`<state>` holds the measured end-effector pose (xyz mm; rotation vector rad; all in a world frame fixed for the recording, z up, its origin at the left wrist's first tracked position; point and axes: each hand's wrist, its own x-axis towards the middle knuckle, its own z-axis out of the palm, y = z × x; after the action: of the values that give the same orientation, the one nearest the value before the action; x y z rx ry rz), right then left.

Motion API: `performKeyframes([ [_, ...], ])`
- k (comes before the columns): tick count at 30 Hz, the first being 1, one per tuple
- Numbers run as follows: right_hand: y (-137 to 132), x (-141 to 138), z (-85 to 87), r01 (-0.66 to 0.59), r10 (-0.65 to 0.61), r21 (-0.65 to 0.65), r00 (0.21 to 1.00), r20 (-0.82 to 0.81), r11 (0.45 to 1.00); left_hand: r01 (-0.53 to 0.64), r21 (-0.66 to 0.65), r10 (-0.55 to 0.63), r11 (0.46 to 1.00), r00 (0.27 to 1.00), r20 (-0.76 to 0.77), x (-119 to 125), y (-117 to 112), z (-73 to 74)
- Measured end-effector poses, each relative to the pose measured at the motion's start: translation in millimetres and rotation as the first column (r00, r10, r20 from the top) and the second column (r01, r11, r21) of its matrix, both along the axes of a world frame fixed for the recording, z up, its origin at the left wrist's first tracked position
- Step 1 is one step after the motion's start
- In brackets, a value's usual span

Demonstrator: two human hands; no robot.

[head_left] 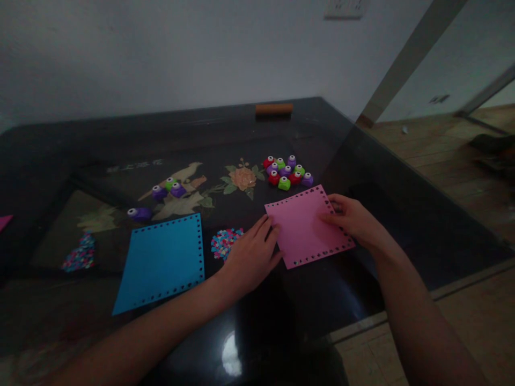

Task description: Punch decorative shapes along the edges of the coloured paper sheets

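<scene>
the pink sheet (301, 230) lies right of the frame's centre, pinched at its right edge by the right hand's (351, 217) fingers; the left hand's (253, 251) fingers spread along its left edge, grip unclear. light, even pressure should avoid creases.

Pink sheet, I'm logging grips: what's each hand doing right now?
Left hand: touching pink sheet, grip unclear.
Right hand: closed, holding pink sheet's right edge.
</scene>
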<state>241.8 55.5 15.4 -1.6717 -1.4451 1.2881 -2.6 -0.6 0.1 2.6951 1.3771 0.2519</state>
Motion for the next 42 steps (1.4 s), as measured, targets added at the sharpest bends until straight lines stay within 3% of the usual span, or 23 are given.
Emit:
performKeyframes([
  [17, 2, -1, -1.4, -0.011, 0.004, 0.07, 0.995, 0.104, 0.997, 0.005, -0.014, -0.005, 1.0, 1.0, 0.014, -2, 0, 1.3],
  [24, 0, -3, 3.2, 0.04, -0.042, 0.038, 0.998, 0.041, 0.998, 0.009, -0.033, -0.008, 0.999, 1.0, 0.029, -2, 1, 0.4],
  [29, 4, 4, 1.4, 0.094, -0.136, 0.231, 0.975, 0.174, 0.968, -0.002, -0.031, 0.003, 1.0, 0.999, 0.033, -2, 0, 1.0],
  [32, 6, 7, -2.9, 0.052, -0.155, 0.315, 0.938, 0.311, 0.948, 0.003, -0.027, -0.002, 1.0, 0.999, 0.032, -2, 0, 0.8],
  [42, 6, 3, -7.7, -0.133, -0.078, 0.316, 0.815, 0.575, 0.94, 0.005, -0.013, -0.005, 1.0, 0.999, 0.04, -2, 0, -0.3],
])
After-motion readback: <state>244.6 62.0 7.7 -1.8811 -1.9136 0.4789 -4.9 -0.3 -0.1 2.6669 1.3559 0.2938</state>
